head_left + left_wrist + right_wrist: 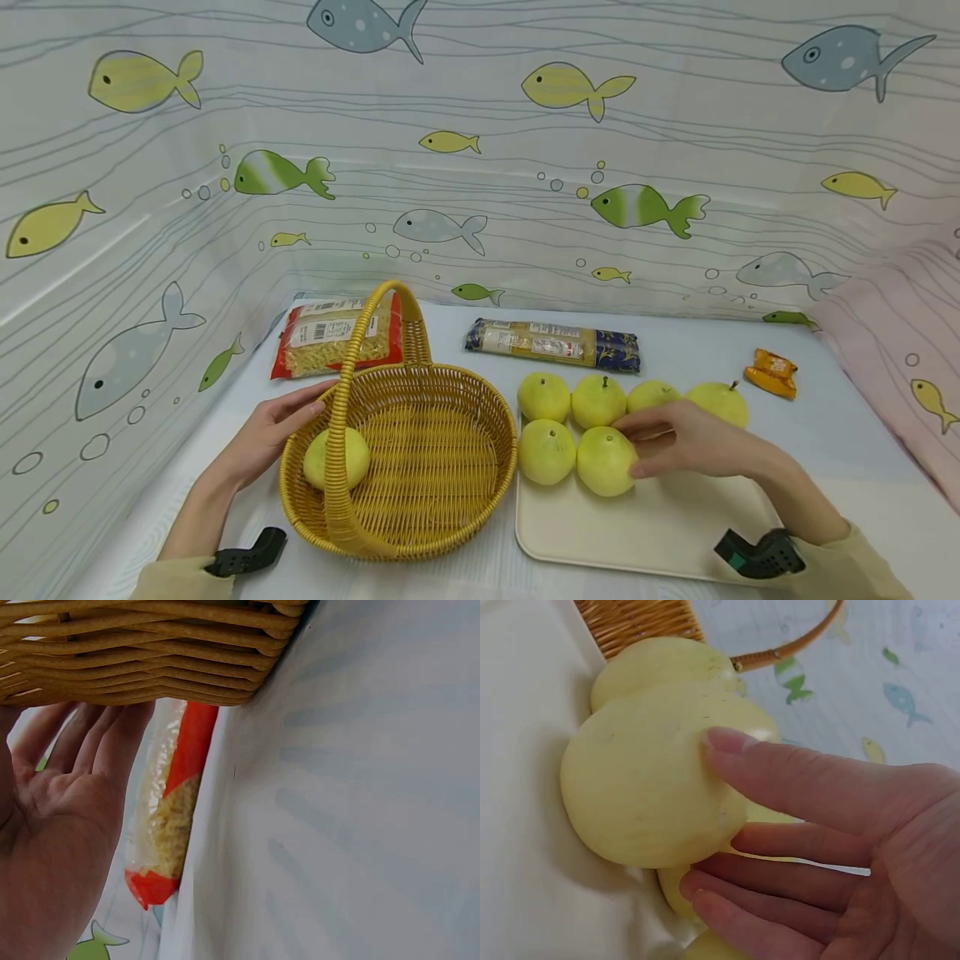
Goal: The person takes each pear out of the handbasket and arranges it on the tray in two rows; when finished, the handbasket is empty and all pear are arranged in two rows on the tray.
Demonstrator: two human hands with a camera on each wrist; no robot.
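Observation:
A yellow wicker basket [427, 546] with a tall arched handle stands left of centre, holding one round yellow-green pear [356, 458] at its left side. My left hand [264, 433] rests against the basket's left rim; its fingers look fairly straight, with their tips hidden by the wicker in the left wrist view. On a cream tray [630, 537], several more pears [546, 452] sit in two rows. My right hand [693, 437] touches the right side of the front-row pear [603, 462], thumb [735, 746] on its skin and extended fingers beside it.
Behind the basket lies a red-and-clear bag of pasta [330, 337]. A long pack of noodles [555, 343] with blue ends lies at the back centre. A small orange packet [771, 373] lies at the back right. Fish-patterned cloth walls [525, 250] enclose the table.

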